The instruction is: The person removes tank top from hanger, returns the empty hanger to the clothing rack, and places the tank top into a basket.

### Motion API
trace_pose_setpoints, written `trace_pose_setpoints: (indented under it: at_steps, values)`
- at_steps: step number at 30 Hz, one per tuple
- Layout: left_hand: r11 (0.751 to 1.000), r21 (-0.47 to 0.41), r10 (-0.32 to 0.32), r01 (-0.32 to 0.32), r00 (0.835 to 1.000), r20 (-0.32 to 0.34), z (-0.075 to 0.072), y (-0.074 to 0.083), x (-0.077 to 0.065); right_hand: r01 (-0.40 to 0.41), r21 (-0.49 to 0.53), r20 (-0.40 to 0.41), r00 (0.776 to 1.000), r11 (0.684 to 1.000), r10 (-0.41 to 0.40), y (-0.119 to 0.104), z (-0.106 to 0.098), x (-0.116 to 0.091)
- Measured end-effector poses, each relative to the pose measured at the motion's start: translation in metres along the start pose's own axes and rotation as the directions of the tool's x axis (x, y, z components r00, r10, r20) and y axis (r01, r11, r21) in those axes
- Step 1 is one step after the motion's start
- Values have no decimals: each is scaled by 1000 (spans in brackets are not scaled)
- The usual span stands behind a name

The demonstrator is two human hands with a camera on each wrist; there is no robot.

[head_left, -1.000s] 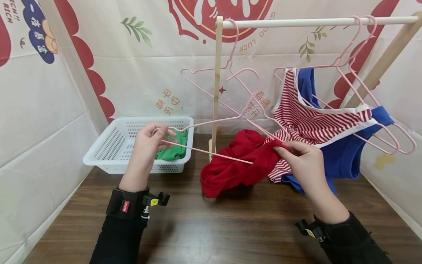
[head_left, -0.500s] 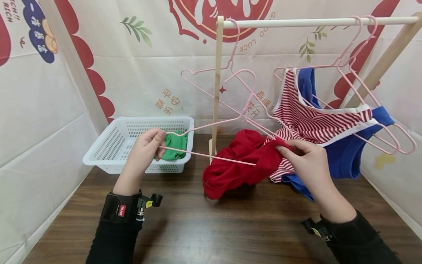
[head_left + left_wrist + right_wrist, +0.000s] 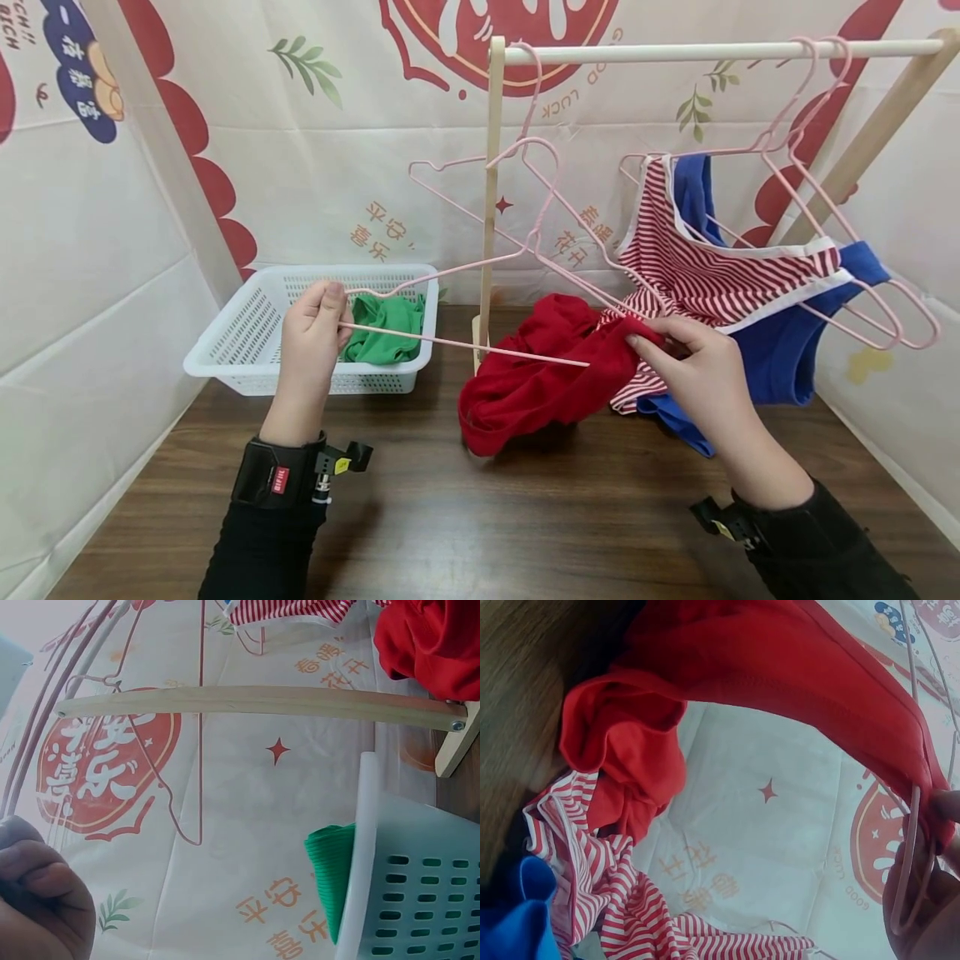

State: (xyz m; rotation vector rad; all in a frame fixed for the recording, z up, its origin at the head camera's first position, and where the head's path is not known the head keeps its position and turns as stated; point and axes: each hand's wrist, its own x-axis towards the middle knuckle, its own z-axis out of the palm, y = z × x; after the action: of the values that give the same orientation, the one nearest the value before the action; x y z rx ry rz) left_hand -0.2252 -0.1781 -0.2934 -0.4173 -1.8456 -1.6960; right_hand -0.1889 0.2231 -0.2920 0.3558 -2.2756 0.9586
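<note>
Grips one end of a pink hanger in the curled fingers of the left hand, and pinches the edge of a red garment between thumb and fingers of the right hand. Holds that bunched garment over the table, by the hanger's other end, between the white basket and the striped garment on the rack.
</note>
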Motion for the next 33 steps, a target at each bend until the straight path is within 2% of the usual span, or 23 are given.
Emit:
trace_pose_setpoints:
  at_steps: [7, 12, 23, 33]
  values:
    - [999, -41, -8, 5, 997, -75, -3, -2, 1, 60, -43, 62, 996, 997, -57, 7, -2, -1]
    - [998, -68, -12, 5, 993, -114, -7, -1, 2, 56, -63, 68, 996, 996, -51, 13, -5, -1]
    - [995, -93, -39, 26, 990, -136, -20, 1, 2, -63, -51, 106, 992, 997, 68, 28, -13, 1]
    - [994, -95, -67, 51, 981, -180, -34, 1, 1, -174, -92, 55, 982, 981, 179, 40, -17, 8]
